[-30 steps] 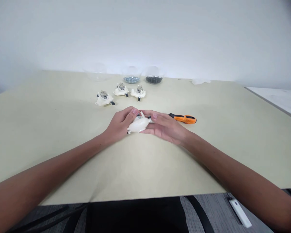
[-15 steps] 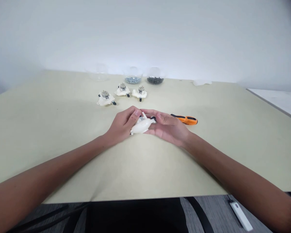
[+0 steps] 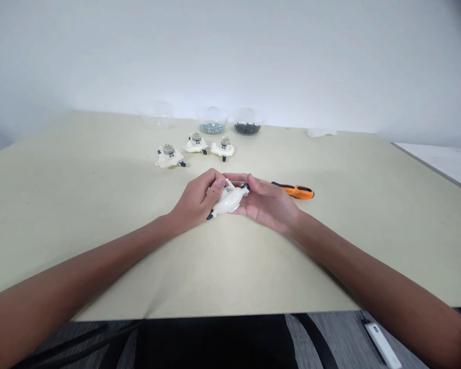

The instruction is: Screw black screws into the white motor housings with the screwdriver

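Observation:
A white plastic part point(image 3: 229, 201) with black pieces at two of its corners is held between both hands above the near middle of the table. My left hand point(image 3: 197, 199) grips its left side, thumb on top. My right hand point(image 3: 271, 201) is closed round the right end, its thumb by a black piece there and its fingers partly behind the part. Just beyond my right hand lies an orange and black screwdriver point(image 3: 301, 192), its tip end hidden by the hand.
Three white assemblies with round metal motors point(image 3: 169, 156) stand farther back. Behind them are clear bowls, one with silvery screws point(image 3: 212, 128), one with black pieces point(image 3: 247, 128), and another clear bowl point(image 3: 159, 120). A whitish item point(image 3: 321, 132) lies at the back right.
The white part has tilted and turned slightly in my hands, so a black piece now shows at its lower left. Both hands keep their hold.

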Tool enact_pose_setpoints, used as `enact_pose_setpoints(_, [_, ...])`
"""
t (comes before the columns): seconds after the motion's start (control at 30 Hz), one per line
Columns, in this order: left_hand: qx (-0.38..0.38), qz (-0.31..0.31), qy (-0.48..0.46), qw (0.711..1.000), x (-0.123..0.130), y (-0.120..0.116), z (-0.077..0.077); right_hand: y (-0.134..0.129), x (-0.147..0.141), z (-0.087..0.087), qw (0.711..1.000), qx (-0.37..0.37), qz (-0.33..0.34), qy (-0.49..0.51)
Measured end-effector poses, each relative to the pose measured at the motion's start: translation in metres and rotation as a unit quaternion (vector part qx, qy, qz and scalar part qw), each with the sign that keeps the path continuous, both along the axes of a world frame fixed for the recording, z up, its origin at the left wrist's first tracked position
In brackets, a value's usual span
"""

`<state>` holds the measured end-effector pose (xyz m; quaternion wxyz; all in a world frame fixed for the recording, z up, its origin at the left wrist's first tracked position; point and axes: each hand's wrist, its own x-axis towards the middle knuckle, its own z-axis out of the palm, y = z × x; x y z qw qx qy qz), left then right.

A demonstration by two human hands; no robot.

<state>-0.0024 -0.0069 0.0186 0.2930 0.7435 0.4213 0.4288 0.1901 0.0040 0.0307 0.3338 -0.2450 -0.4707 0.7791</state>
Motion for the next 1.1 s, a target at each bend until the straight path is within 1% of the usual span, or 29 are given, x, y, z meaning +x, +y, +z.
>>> enact_pose_setpoints(0.13, [0.0,0.004,0.008,1.0,0.0,0.0,0.0,-0.001,-0.002,0.001,1.0,-0.011,-0.008,0.02])
enact_pose_setpoints(0.3, [0.026,-0.013,0.016,0.999,-0.002,0.001,-0.002,-0.001,-0.001,0.0,0.999,-0.023,-0.013,0.019])
enact_pose_setpoints(0.53, [0.08,-0.043,0.01,0.996,-0.004,0.002,-0.005,0.002,0.002,-0.004,0.999,-0.022,0.015,0.047])
enact_pose_setpoints(0.67, [0.053,-0.031,-0.028,0.998,-0.004,0.001,-0.004,0.002,0.002,-0.006,0.995,-0.051,0.035,0.075])
enact_pose_setpoints(0.77, [0.041,-0.032,-0.037,0.998,-0.005,0.002,-0.003,0.004,0.003,-0.008,0.994,-0.048,0.057,0.084])
enact_pose_setpoints(0.87, [0.037,-0.044,-0.017,0.998,-0.007,0.005,-0.003,0.006,0.005,-0.011,0.994,-0.038,0.064,0.076])
enact_pose_setpoints(1.1, [0.018,-0.09,0.035,0.995,-0.013,0.011,0.003,0.009,0.007,-0.016,0.994,-0.046,0.073,0.061])
